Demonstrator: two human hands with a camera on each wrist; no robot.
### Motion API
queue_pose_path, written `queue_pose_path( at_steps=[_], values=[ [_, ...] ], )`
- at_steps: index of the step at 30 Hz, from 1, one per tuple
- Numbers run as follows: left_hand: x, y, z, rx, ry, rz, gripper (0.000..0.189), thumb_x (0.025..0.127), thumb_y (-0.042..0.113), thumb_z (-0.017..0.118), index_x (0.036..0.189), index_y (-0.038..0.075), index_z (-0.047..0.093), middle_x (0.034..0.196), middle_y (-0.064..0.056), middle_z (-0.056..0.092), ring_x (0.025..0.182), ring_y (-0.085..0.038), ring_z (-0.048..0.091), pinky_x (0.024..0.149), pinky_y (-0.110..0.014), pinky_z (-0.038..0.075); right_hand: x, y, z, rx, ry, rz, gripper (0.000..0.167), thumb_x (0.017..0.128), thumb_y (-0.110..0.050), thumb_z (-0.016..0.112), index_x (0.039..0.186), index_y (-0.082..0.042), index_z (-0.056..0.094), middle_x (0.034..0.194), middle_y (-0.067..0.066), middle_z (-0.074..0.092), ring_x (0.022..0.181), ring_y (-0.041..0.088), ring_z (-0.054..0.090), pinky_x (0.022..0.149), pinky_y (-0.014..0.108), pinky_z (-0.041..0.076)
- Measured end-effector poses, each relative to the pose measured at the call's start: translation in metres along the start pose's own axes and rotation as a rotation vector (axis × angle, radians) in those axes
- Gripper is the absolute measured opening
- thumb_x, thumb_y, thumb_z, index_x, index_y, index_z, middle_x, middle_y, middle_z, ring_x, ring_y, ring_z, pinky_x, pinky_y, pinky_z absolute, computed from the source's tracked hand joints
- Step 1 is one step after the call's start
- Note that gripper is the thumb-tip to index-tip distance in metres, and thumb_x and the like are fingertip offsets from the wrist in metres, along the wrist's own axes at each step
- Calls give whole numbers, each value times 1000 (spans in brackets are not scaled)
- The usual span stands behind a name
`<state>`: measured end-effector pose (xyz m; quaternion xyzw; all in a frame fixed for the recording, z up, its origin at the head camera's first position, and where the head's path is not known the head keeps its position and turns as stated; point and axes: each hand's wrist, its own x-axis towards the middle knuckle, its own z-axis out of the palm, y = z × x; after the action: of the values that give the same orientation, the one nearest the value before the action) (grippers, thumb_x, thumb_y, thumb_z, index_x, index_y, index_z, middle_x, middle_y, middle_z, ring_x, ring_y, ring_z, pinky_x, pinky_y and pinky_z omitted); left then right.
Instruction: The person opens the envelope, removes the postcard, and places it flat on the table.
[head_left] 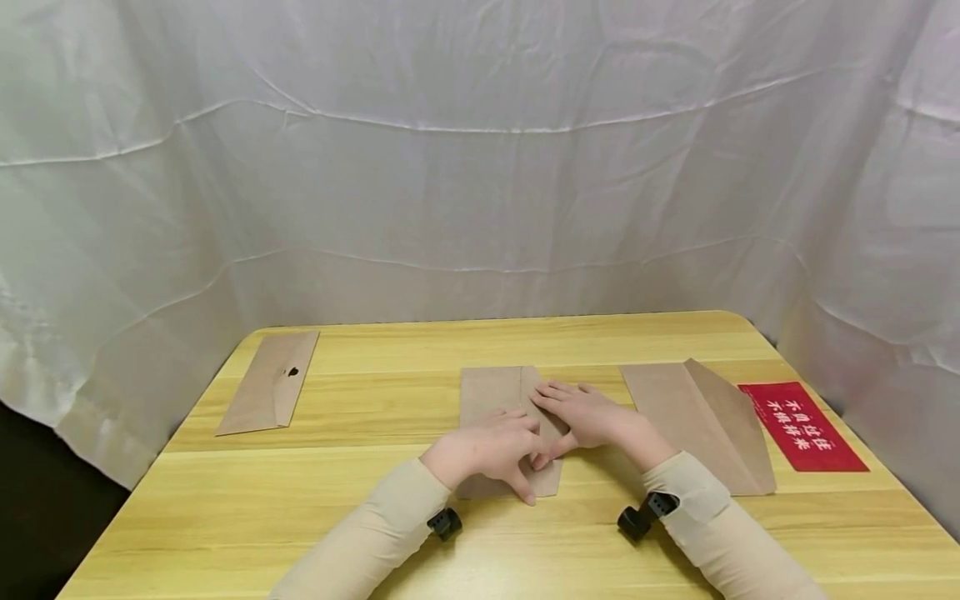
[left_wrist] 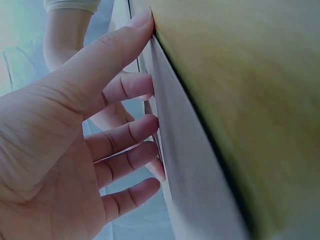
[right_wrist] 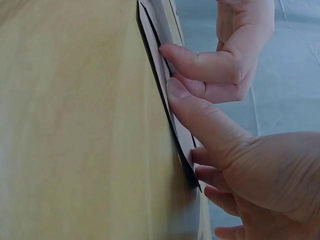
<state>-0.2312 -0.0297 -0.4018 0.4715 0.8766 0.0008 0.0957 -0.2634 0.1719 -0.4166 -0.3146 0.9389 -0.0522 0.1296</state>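
A brown paper envelope (head_left: 487,387) lies on the table in front of me, its flap folded over at the right. My left hand (head_left: 495,446) rests across its middle, thumb toward the near edge. In the left wrist view the fingertips (left_wrist: 145,125) of that hand press on the paper (left_wrist: 192,185). From the right, my right hand (head_left: 581,412) presses on the flap, fingers spread. Its thumb (right_wrist: 180,90) touches the paper close to the left hand's fingers in the right wrist view. Both hands hide part of the envelope.
Right of the hands lies another brown envelope (head_left: 690,417) with its flap unfolded. Beside that is a red card (head_left: 806,427) with white characters. A closed brown envelope (head_left: 266,383) with a dark mark lies at the far left. A pale curtain (head_left: 480,200) hangs behind the wooden table (head_left: 360,400).
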Motion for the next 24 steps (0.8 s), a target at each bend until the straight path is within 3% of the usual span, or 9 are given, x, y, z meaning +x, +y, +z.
queue_pose_path(
  at_steps=[11,17,20,24],
  values=[
    [-2,2,-3,16,11,5,37,71,58,77,86,31,58,94,13,51,90,-8,42,89,-32,44,1,1,1,-12,-1,1,104,76,-72,63,153,-9,31,160,13,27,149,34,22,115,64,23],
    [-4,3,-7,34,36,2,44,72,59,76,104,32,63,101,17,56,105,-7,50,106,-43,44,0,2,1,-14,11,-9,100,79,-65,66,152,-6,32,159,15,29,148,36,23,114,65,23],
    [-6,4,-8,25,42,4,51,73,57,76,115,32,63,99,18,58,104,-3,55,110,-48,41,1,2,2,-22,18,-14,98,80,-64,67,151,-5,33,159,15,29,148,37,24,113,65,24],
    [-11,4,-8,33,58,8,51,75,56,75,118,32,62,97,18,60,100,0,58,110,-51,40,1,2,1,-24,18,-13,98,80,-63,67,152,-6,32,159,16,29,148,37,25,113,65,24]
  ],
)
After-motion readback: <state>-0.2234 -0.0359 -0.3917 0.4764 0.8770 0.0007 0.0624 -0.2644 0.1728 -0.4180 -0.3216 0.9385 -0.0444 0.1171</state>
